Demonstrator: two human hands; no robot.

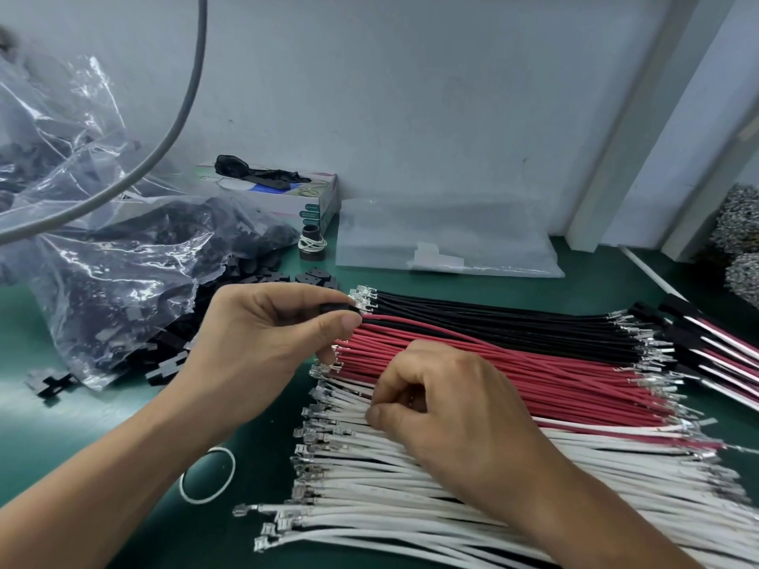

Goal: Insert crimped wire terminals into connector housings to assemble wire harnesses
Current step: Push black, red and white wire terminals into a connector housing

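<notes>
Green mat (pixel 123 412) beside white wires (pixel 410 486)

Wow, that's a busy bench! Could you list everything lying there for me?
Black wires with metal terminals: many, black, far row of the spread.
Red wires: many, red, middle row.
White wires: many, white, nearest row.
Finished harnesses with black housings: several, right edge.
Clear plastic bag of black connector housings: one, left.
Loose black housings: several, spilled beside the bag.
Flat clear bag: one, by the wall.
Cardboard box: one, white, behind the bags.
White rubber band: one, on the green mat.
Left hand: fingers pinch a small black housing.
Right hand: fingers pinch at the white wires.
</notes>
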